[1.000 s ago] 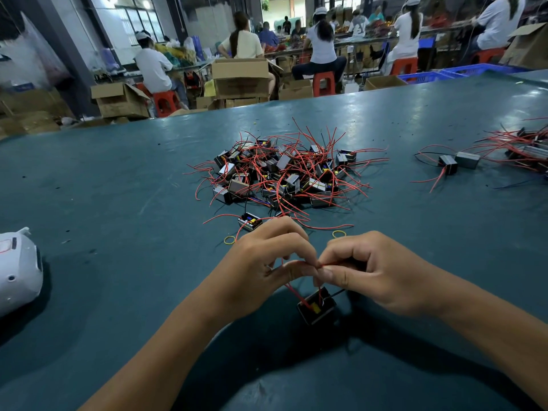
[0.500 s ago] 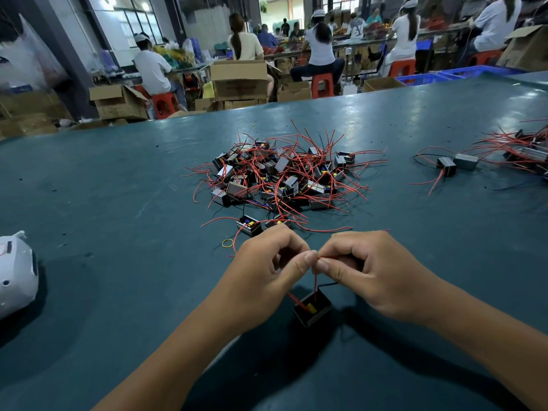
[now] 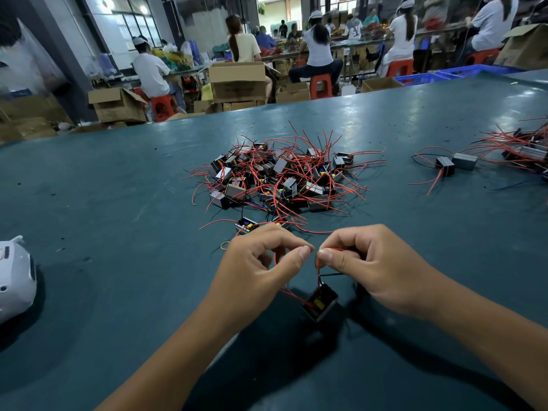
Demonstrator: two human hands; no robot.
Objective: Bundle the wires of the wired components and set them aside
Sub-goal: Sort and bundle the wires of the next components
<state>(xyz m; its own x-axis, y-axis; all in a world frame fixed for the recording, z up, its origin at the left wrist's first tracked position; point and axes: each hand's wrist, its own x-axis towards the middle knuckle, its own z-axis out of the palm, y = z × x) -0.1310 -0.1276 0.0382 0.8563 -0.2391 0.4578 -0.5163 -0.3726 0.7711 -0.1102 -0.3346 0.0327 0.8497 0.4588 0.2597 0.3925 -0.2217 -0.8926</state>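
**Thin wires, small grip: where the bundling could slip**

The small black component (image 3: 321,302) hangs just above the counter (image 3: 118,203), near the person, held only by its own wires (image 3: 318,266). Both hands meet above it. The left hand (image 3: 255,271) has its fingers curled and thumb brought to the forefinger, pinching a red strand that loops down to the part. The right hand (image 3: 376,268) pinches the red wire at its thumb tip, with a black lead running out beneath.

The likeliest trouble is a strand sliding out of either pinch, since the wires are thin and springy; the loop would then open and the part drop to the counter. A hard pull could also strain the wires where they enter the part. Whether a band is already on the wires cannot be told; a small yellow ring (image 3: 224,245) lies on the counter just left of the left hand.

Beyond the hands, the pile of loose parts (image 3: 278,179) trails red wires close to the work, and a stray one could snag in the bundle. A second heap (image 3: 522,149) lies well apart at the right.
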